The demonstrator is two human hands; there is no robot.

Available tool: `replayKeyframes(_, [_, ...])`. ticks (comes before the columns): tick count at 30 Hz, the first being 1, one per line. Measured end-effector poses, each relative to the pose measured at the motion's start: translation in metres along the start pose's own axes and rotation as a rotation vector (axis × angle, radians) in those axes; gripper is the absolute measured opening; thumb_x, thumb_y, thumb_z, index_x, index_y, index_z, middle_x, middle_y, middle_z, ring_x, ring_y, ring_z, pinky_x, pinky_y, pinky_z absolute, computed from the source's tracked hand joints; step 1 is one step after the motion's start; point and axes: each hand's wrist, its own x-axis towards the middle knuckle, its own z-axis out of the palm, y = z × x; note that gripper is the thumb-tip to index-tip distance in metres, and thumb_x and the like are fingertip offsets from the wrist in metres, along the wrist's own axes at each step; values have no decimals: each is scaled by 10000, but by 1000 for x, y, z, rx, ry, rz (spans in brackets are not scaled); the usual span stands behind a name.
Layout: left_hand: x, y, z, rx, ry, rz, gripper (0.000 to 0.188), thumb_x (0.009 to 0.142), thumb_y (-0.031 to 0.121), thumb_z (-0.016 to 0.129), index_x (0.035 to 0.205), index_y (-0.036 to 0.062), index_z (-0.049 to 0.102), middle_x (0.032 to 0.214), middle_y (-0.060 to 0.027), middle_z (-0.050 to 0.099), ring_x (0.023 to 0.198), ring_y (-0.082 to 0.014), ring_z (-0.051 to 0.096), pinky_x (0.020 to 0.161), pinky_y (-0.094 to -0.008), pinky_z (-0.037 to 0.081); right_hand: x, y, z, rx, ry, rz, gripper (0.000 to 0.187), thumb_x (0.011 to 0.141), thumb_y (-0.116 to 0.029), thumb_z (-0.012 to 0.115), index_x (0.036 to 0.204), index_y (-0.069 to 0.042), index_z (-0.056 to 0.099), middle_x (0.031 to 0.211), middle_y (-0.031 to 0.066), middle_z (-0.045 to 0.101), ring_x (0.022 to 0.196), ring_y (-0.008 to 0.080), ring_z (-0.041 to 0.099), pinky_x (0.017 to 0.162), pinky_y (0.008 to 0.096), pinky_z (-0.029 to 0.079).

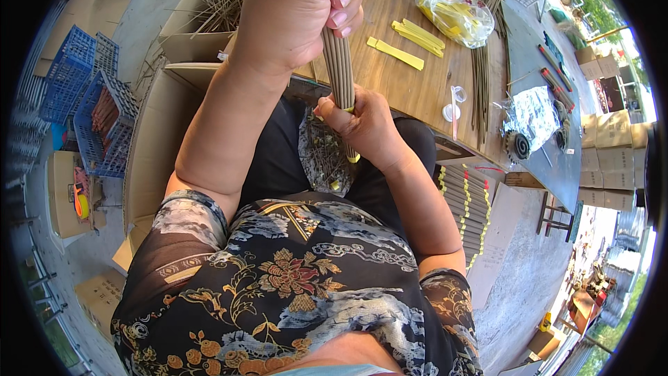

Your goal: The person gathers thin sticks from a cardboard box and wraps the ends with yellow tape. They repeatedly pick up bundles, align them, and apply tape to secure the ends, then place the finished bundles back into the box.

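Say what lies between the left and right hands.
In the head view, a bundle of brown sticks spans from the left hand to the right hand.

We've on a blk top w/ gold-&-red floral print, grey-wht cloud patches, short patterned slvs, plus blk trousers.

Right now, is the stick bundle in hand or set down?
In hand: the left hand and right hand both grip the stick bundle.
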Motion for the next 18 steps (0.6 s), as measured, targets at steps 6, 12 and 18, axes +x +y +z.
replayKeyframes(6, [-7,2,20,124,229,54,352,826,140,608,1090,-49,472,551,9,443,360,-56,363,342,-206,331,0,-7,6,-401,295,-102,215,761,-230,595,693,-29,558,606,163,564,611,337,566,631,388,458])
replayKeyframes(12, [-4,-17,20,336,367,186,350,821,152,621,1078,-52,500,588,1,487,393,-42,401,351,-190,339,14,3,3,-851,522,-442,398,735,-262,648,996,20,543,906,200,583,847,346,567,819,392,426])
replayKeyframes(18, [-8,-19,11,305,138,56,397,847,153,576,1166,-52,459,498,44,402,384,-25,363,372,-181,318,23,-22,-7,92,90,-144,343,740,-208,691,945,17,532,803,93,588,718,198,565,661,308,465])
